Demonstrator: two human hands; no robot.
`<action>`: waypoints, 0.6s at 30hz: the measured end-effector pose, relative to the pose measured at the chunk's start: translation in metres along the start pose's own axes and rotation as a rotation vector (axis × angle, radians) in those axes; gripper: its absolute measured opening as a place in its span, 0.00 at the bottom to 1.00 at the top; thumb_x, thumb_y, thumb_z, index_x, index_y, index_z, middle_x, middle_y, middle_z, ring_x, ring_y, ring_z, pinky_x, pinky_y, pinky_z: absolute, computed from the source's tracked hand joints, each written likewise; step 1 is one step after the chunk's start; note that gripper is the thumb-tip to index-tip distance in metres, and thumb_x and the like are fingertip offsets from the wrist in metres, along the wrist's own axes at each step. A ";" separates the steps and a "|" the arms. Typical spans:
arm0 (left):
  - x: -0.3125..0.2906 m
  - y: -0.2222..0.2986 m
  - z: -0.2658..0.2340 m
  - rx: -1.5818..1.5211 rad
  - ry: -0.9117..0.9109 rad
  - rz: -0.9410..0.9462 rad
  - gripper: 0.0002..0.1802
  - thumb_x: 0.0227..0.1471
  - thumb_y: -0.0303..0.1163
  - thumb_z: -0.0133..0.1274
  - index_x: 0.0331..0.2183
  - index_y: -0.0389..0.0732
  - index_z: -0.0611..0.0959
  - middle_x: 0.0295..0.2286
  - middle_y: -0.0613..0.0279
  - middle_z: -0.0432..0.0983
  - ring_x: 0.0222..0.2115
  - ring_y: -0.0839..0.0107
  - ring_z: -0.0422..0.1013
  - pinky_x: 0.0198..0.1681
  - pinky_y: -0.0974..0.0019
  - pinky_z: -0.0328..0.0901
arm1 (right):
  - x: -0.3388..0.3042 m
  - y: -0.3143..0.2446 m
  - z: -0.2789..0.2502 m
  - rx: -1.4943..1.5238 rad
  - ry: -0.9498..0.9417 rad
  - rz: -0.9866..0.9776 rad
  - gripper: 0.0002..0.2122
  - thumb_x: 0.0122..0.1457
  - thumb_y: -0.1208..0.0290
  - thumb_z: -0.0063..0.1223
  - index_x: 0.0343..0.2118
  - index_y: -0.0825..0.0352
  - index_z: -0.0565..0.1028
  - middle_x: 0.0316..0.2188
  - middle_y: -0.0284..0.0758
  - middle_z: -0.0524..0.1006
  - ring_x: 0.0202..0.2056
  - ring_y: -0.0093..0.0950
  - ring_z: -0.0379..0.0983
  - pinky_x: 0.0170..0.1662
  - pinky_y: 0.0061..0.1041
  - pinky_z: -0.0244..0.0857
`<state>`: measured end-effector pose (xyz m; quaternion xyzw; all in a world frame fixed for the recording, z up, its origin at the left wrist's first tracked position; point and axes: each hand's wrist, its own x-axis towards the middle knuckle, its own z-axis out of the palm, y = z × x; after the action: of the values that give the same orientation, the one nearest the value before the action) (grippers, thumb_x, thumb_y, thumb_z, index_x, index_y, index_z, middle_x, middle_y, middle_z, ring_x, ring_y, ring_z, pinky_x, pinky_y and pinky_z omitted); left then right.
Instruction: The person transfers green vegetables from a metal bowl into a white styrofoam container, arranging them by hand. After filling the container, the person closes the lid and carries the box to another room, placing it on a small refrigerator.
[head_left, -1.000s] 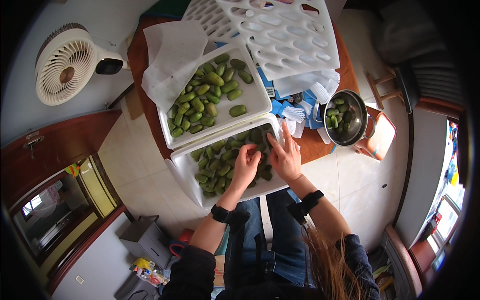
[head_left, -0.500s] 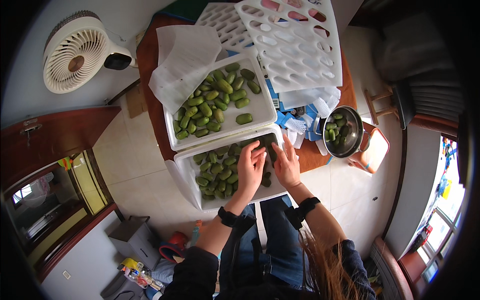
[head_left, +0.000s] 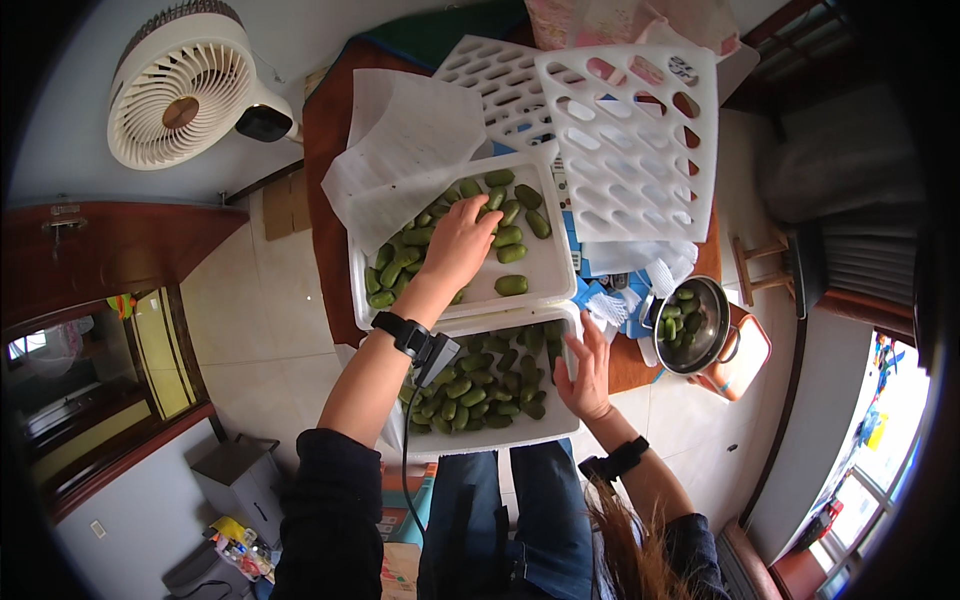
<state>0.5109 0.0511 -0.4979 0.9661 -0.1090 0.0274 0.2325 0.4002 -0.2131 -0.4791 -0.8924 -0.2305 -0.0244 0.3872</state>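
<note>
My left hand [head_left: 461, 240] is over the far white foam box [head_left: 538, 290], its bent fingers slightly apart and touching green oblong fruits [head_left: 508, 236]. No fruit shows clearly gripped in it. Nearer to me is a second white foam box [head_left: 510, 434], with many more of these fruits [head_left: 465, 390] heaped in it. My right hand [head_left: 588, 370] is at the right side of this near box, fingers apart and nothing in them. Part of the far heap is hidden by my left hand and by a translucent white sheet [head_left: 400, 140].
On the brown-covered table [head_left: 325, 230] lie white slotted foam sheets [head_left: 640, 150] and white foam netting [head_left: 607, 306]. A metal pot [head_left: 712, 350] holding several fruits stands at the right. A white fan [head_left: 180, 100] is at the far left.
My left hand has moved from above the near box forward to the fruits in the far box. My right hand has shifted slightly toward the near box's right rim. The view has shifted too.
</note>
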 end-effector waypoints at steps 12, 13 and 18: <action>-0.060 -0.052 -0.053 -0.256 0.269 -0.525 0.21 0.53 0.29 0.54 0.47 0.34 0.69 0.39 0.44 0.72 0.40 0.47 0.69 0.41 0.55 0.66 | 0.195 0.034 0.085 -0.719 -0.279 -0.126 0.23 0.52 0.75 0.48 0.53 0.67 0.66 0.48 0.42 0.68 0.52 0.38 0.62 0.54 0.35 0.59; -0.072 -0.063 -0.059 -0.230 0.328 -0.517 0.22 0.54 0.30 0.53 0.49 0.34 0.68 0.40 0.43 0.72 0.41 0.46 0.69 0.42 0.55 0.66 | 0.194 0.036 0.087 -0.747 -0.234 -0.182 0.22 0.52 0.75 0.48 0.53 0.66 0.66 0.47 0.41 0.68 0.51 0.37 0.62 0.54 0.34 0.59; -0.102 -0.099 -0.068 -0.065 -0.022 -0.522 0.29 0.51 0.35 0.56 0.52 0.38 0.67 0.43 0.48 0.72 0.42 0.50 0.70 0.42 0.55 0.67 | 0.188 0.037 0.084 -0.759 -0.305 -0.214 0.19 0.52 0.75 0.48 0.50 0.65 0.69 0.39 0.37 0.69 0.45 0.34 0.65 0.49 0.32 0.61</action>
<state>0.4340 0.1884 -0.4921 0.9537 0.1404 -0.0473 0.2616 0.5725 -0.1024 -0.5218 -0.9360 -0.3514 -0.0155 -0.0122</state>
